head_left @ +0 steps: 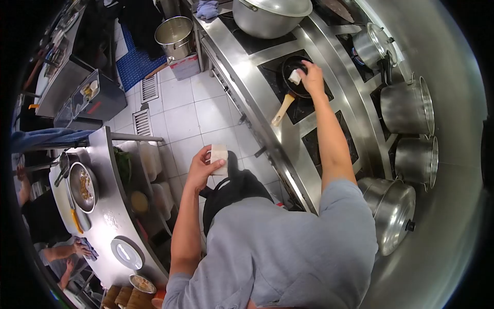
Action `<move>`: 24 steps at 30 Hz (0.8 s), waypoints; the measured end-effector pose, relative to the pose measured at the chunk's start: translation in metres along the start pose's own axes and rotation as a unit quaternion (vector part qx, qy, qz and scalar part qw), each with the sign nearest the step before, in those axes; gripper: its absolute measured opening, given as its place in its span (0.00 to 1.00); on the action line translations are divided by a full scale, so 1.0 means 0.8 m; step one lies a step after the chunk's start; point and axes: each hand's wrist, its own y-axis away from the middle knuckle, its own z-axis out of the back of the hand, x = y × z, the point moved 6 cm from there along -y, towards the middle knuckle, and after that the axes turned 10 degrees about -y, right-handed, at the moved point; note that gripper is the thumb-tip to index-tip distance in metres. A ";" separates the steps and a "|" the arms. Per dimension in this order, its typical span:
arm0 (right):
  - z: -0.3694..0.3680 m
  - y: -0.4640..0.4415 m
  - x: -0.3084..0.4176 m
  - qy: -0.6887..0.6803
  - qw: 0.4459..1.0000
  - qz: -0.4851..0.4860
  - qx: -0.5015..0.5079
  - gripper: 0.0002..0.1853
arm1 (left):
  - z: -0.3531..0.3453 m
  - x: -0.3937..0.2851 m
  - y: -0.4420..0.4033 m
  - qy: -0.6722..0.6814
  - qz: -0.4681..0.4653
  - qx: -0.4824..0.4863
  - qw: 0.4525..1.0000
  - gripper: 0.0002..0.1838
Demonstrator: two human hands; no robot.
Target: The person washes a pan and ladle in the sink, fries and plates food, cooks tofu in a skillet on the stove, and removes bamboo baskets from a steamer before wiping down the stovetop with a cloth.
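Note:
My left hand (200, 169) is closed around a folded white paper towel (219, 157), held over the floor in front of my body. My right arm reaches out over the stove to a small black frying pan (292, 64) with a light wooden handle (283, 109). Inside the pan, the fingers of my right hand (313, 80) pinch a crumpled white wad (295, 77), which looks like paper towel. The pan sits on a burner grate, and my hand covers part of its inside.
A large lidded pot (272, 18) stands beyond the pan. Steel pots (407, 106) and a pressure cooker (371, 46) line the stove's far side. On the left counter are a metal bowl (82, 186) and a plate (127, 253). A co-worker's hand (80, 249) holds a cloth there.

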 end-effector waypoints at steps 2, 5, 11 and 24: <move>0.059 0.010 0.083 -0.007 1.000 0.020 -0.013 0.22 | -0.004 -0.016 -0.004 -0.059 -0.034 0.011 0.998 0.34; 0.069 0.089 0.213 -0.349 0.880 -0.101 0.307 0.20 | -0.026 -0.049 -0.014 -0.109 -0.062 0.068 0.990 0.41; 0.066 0.212 0.316 -0.510 0.727 -0.101 0.449 0.24 | -0.096 -0.112 -0.001 -0.277 -0.144 0.185 0.932 0.55; 0.092 0.209 0.190 -0.602 0.663 -0.278 0.347 0.18 | -0.162 -0.060 -0.067 -0.067 0.037 0.318 0.945 0.37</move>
